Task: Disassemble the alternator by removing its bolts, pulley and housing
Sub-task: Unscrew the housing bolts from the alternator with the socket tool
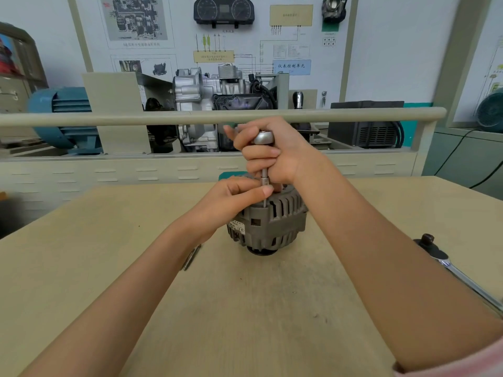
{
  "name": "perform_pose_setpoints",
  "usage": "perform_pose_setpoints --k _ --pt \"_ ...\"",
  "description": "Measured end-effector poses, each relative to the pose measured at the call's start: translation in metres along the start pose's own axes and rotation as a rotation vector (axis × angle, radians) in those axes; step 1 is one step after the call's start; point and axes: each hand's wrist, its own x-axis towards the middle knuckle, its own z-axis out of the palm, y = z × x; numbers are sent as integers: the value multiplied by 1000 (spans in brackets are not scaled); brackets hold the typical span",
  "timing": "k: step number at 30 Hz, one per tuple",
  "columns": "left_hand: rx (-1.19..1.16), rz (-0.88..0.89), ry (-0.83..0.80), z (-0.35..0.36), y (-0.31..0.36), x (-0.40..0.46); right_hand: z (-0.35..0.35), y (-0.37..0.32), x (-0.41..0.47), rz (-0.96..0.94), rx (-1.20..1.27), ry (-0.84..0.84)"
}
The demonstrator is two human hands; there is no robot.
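Observation:
A grey alternator point(275, 224) stands on the tan table point(245, 308), pulley side down, its slotted housing facing me. A slim metal driver point(263, 159) with a rounded silver top stands upright over the housing's near rim. My right hand point(275, 151) grips the driver's handle from the right, fingers wrapped round it. My left hand point(239, 194) lies on top of the alternator and pinches the driver's shaft low down between thumb and fingers. The driver's tip and the bolt under it are hidden by my fingers.
Two thin metal rods point(192, 257) lie on the table under my left forearm. A ratchet wrench point(460, 270) with a dark socket lies at the right edge. A rail point(109, 118) and a cutaway engine display point(223, 99) stand behind the table.

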Motion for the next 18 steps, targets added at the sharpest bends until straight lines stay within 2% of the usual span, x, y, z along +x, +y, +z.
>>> perform_pose_setpoints --k 3,6,8,11,13,15,18 --pt "0 8 7 0 -1 0 -2 -1 1 68 -1 -131" --pt "14 28 15 1 0 0 1 2 -3 24 69 -82" --pt "27 33 23 0 -1 0 6 7 -3 -129 88 120" --pt "30 47 37 1 -1 0 13 19 2 -489 93 539" --pt "18 40 48 3 -1 1 13 24 3 -616 115 665" --pt "10 18 45 3 -1 1 10 21 -1 -567 107 631" --pt "5 11 -8 1 -1 1 7 9 -6 -324 108 382"
